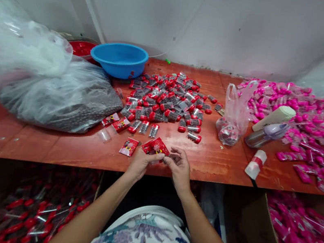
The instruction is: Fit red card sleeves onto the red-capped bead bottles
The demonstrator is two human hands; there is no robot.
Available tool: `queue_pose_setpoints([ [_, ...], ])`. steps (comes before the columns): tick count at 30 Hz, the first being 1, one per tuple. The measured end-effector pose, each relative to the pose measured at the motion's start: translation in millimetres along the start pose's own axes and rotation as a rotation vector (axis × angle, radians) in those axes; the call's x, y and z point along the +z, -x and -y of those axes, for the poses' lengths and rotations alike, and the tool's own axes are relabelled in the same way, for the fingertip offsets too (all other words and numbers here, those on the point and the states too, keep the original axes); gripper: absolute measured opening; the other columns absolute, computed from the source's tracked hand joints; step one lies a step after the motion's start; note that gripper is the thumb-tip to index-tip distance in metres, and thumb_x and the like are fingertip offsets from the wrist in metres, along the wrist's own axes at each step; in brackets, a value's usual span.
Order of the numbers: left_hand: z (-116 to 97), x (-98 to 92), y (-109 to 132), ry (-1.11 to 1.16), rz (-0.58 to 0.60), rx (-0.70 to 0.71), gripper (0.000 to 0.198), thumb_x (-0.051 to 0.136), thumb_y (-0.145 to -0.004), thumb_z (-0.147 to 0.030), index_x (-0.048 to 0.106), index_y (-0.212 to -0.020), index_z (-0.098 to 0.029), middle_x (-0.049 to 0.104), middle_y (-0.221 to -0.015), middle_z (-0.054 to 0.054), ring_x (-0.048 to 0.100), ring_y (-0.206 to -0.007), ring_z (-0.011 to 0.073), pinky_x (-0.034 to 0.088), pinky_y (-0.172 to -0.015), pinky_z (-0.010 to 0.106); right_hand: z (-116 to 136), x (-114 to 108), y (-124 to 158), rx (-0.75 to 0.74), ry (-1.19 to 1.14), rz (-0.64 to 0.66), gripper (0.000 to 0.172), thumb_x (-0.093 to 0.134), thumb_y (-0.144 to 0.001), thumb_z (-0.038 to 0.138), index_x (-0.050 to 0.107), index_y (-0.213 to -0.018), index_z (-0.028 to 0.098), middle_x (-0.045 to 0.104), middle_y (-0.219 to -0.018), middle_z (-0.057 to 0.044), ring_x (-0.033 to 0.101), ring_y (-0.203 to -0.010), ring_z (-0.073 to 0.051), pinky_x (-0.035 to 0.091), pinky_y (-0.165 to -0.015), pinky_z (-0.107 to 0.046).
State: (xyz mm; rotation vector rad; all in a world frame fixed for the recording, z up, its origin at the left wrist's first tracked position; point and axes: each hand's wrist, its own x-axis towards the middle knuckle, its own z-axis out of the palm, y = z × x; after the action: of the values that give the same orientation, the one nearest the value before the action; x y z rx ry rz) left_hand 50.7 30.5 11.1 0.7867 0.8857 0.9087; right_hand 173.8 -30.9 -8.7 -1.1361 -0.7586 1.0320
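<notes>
Hands meet at the near edge of the table point(52, 144). The left hand point(140, 164) pinches a fan of red packets point(156, 146) between thumb and fingers, and the right hand point(179, 168) pinches their right corner. The grip sits over the table's lip — a slipped packet would likely fall off the edge. A spare packet point(129, 147) lies just left of the left hand. Red-capped vials point(165, 101) are heaped beyond both hands — a forward nudge could scatter them.

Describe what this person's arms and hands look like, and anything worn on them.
Both forearms are bare, with no sleeves in view. The left hand and right hand wear no gloves; no watch, ring or bracelet shows. The top is white with a purple and blue floral print.
</notes>
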Motion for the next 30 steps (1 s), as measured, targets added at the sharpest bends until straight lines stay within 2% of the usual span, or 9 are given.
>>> queue_pose_setpoints([
  [3,-5,-3.5,0,0.013,-0.059,0.007,0.027,0.083,-0.053,-0.015,0.067,-0.074,-0.013,0.069,-0.071,0.001,0.063,-0.063,0.0137,0.053,-0.067,0.027,-2,-8,-2,-0.017,0.127,0.174,0.041,0.072,-0.073,0.028,0.062,-0.113,0.028,0.057,-0.105,-0.002,0.060,-0.092,-0.016,0.052,-0.084,-0.030],
  [6,-6,-5.1,1,-0.009,-0.053,-0.006,0.026,0.083,-0.052,-0.014,0.068,-0.073,-0.013,0.069,-0.070,0.001,0.064,-0.063,0.0141,0.053,-0.066,0.026,-6,-12,-3,-0.016,0.174,0.231,0.038,0.068,-0.077,0.027,0.064,-0.114,0.029,0.057,-0.100,-0.001,0.060,-0.090,-0.015,0.051,-0.085,-0.031],
  [12,6,-3.1,0,0.004,0.009,-0.057,0.031,0.083,-0.053,-0.015,0.070,-0.082,-0.012,0.072,-0.078,0.005,0.067,-0.072,0.0180,0.053,-0.072,0.029,-15,-20,-5,0.025,0.162,0.172,0.035,0.067,-0.076,0.029,0.067,-0.111,0.026,0.061,-0.096,-0.002,0.060,-0.087,-0.017,0.052,-0.083,-0.033],
  [16,5,-14.8,-1,0.110,-0.072,-0.176,0.038,0.079,-0.059,-0.016,0.068,-0.094,-0.011,0.073,-0.090,0.012,0.069,-0.077,0.0219,0.056,-0.069,0.032,-19,-64,-13,0.043,0.262,0.034,0.037,0.066,-0.076,0.029,0.065,-0.112,0.023,0.063,-0.101,-0.004,0.061,-0.090,-0.019,0.049,-0.088,-0.038],
  [20,5,-19.5,-2,0.166,-0.156,-0.219,0.042,0.079,-0.058,-0.010,0.067,-0.098,-0.011,0.074,-0.090,0.013,0.070,-0.077,0.0230,0.057,-0.071,0.035,-14,-91,-17,-0.022,0.626,-0.079,0.037,0.066,-0.076,0.032,0.066,-0.111,0.020,0.058,-0.104,-0.008,0.059,-0.092,-0.022,0.047,-0.087,-0.041],
  [22,8,-14.6,-2,0.172,-0.184,-0.206,0.040,0.080,-0.056,-0.009,0.068,-0.094,-0.011,0.074,-0.087,0.012,0.070,-0.076,0.0220,0.057,-0.072,0.034,-8,-78,-14,-0.111,0.713,-0.075,0.036,0.066,-0.077,0.034,0.066,-0.111,0.022,0.057,-0.104,-0.008,0.058,-0.094,-0.022,0.048,-0.084,-0.037],
  [25,13,-5.2,-3,0.176,-0.195,-0.140,0.032,0.082,-0.053,-0.010,0.071,-0.082,-0.010,0.074,-0.080,0.009,0.069,-0.072,0.0194,0.056,-0.070,0.030,-4,-35,-9,-0.177,0.655,0.093,0.034,0.070,-0.075,0.030,0.064,-0.107,0.025,0.062,-0.098,-0.004,0.059,-0.084,-0.019,0.049,-0.074,-0.030],
  [28,14,-2.5,-5,0.171,-0.211,-0.037,0.026,0.082,-0.053,-0.013,0.070,-0.076,-0.011,0.073,-0.073,0.005,0.068,-0.067,0.0164,0.055,-0.067,0.026,-5,0,-14,-0.224,0.593,0.172,0.026,0.060,-0.082,0.021,0.062,-0.107,0.026,0.065,-0.090,-0.002,0.060,-0.082,-0.018,0.048,-0.076,-0.030],
  [30,12,-5.3,-5,0.165,-0.229,0.017,0.029,0.083,-0.052,-0.013,0.070,-0.078,-0.012,0.073,-0.075,0.004,0.068,-0.068,0.0160,0.055,-0.068,0.026,-6,10,-21,-0.275,0.625,0.198,0.029,0.055,-0.084,0.017,0.061,-0.111,0.026,0.066,-0.091,-0.002,0.061,-0.086,-0.019,0.048,-0.080,-0.032],
])
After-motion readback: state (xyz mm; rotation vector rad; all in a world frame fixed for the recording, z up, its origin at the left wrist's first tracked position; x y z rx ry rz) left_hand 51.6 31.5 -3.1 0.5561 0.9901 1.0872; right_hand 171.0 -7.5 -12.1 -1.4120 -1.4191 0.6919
